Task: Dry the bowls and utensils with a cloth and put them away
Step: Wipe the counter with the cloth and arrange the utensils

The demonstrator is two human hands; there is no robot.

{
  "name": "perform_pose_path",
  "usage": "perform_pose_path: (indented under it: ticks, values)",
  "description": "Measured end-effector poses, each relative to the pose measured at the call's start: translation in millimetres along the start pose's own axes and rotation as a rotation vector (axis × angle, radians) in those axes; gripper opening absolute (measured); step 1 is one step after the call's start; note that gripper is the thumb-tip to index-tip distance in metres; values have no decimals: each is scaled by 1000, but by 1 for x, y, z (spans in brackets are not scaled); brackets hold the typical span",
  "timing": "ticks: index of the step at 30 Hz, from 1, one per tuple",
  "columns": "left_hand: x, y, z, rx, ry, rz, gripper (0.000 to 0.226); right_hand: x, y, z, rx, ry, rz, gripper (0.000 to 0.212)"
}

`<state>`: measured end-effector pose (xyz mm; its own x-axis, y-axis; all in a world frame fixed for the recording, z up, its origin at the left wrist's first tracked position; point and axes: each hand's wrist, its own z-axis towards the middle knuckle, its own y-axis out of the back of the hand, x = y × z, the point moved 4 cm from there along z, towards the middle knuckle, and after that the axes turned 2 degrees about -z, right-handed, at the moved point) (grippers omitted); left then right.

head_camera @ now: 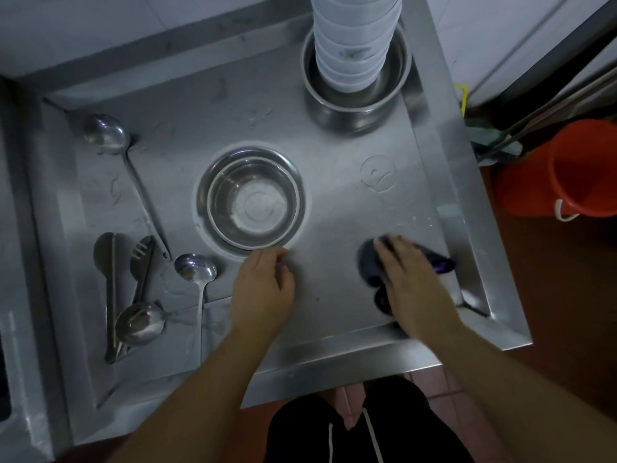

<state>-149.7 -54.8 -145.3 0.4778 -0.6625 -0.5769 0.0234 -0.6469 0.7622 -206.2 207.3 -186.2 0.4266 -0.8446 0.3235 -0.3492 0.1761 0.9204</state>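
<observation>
A steel bowl stands upright in the middle of the wet steel counter. My left hand hovers just below its near rim with fingers loosely curled and holds nothing. My right hand lies with straight fingers on a dark cloth at the counter's right front. On the left lie a long ladle, a spoon, another ladle, a slotted spoon and a flat spatula.
At the back right a tall stack of white bowls stands inside a steel pot. A red bucket and mop handles stand on the floor to the right. The counter has a raised rim.
</observation>
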Motion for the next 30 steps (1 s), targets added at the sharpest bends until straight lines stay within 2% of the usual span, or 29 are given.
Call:
perform_pose_path:
  ticks: [5, 9, 12, 15, 17, 19, 21, 23, 25, 28, 30]
  values:
    - [5, 5, 9, -44, -19, 8, 26, -19, 32, 123, -232, -303, 115, 58]
    - [4, 4, 11, -72, -10, -6, 29, 7, 35, 175, -261, -248, 113, 61]
    - [-1, 1, 11, -83, -9, -16, 29, 33, 22, 147, -164, 99, 81, 59]
    - [-6, -2, 16, -79, -15, -2, 27, 34, 0, 84, 37, 465, 58, 55]
    - [-9, -1, 19, -82, -6, 10, 26, 22, -7, 42, 156, 633, -7, 56]
    - [-12, 0, 22, -85, 1, 19, 27, 2, -2, 34, 176, 731, -84, 55]
    - [-12, 1, 24, -85, 8, 37, 28, -22, 6, 64, 107, 647, -187, 53]
    - [-9, 4, 24, -93, 23, 57, 29, -39, 23, 116, 36, 359, -240, 60]
    - [-7, 4, 23, -98, 35, 71, 29, -45, 39, 159, -55, 78, -145, 57]
    - [-4, 5, 19, -111, 39, 75, 25, -33, 46, 173, -97, -19, -52, 58]
    - [-4, 6, 16, -118, 45, 81, 23, -31, 41, 145, -83, -24, -32, 58]
